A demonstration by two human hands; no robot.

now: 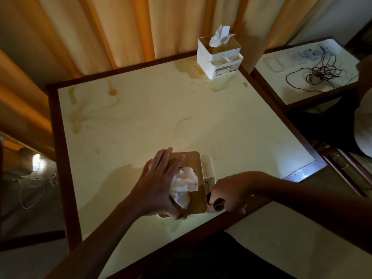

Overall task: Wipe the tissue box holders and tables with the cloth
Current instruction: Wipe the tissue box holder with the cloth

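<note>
The left hand (161, 184) lies flat on the wood-lidded white plastic tissue box holder (193, 178) near the stained cream worktop (141, 117) edge; the right hand (227, 196) grips a dark cloth (216, 204) beside it. Light, rigid, likely slides, so brace the lid.

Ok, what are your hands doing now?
Left hand steadies near tissue box. Right hand wipes its side with cloth. Far box untouched.

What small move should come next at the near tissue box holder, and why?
Probably draw the cloth along the near tissue box holder's white side. The left hand already steadies its wooden lid, and the right hand holds the cloth against that side.
</note>
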